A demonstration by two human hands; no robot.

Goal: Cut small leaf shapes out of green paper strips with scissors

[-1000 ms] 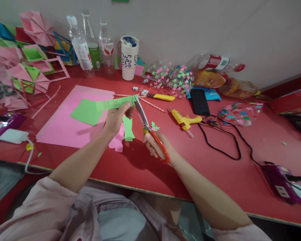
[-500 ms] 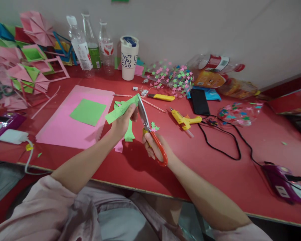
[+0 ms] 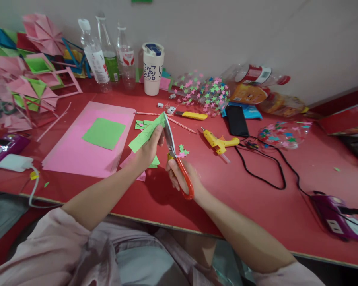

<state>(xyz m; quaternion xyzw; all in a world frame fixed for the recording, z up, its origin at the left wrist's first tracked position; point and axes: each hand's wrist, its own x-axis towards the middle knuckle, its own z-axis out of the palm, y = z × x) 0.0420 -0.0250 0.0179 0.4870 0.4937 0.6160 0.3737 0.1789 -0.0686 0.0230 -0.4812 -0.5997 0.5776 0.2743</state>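
Between the thumb and fingers of my left hand (image 3: 150,146) is a strip of green paper (image 3: 143,136) with faint drawn lines. My right hand (image 3: 183,176) grips red-handled scissors (image 3: 183,178), their blades pointing away from me and meeting the strip's right end. Small cut paper stars (image 3: 183,151), green and pink, lie on the table just beyond my right hand. Green paper scraps (image 3: 154,162) and pink ones are partly hidden under my left hand and wrist. A green paper square (image 3: 104,133) rests on pink sheets (image 3: 68,149) to the left.
A yellow glue gun (image 3: 220,142), a yellow utility knife (image 3: 193,115) and a phone (image 3: 237,120) lie right of centre. Bottles (image 3: 95,59) and a white cup (image 3: 153,73) stand at the back. Folded paper pieces (image 3: 32,83) crowd the left. A black cable (image 3: 268,157) loops at right.
The green strip has tilted slightly, its free end swinging right and down. The scissor handles have shifted a little left with my right hand.
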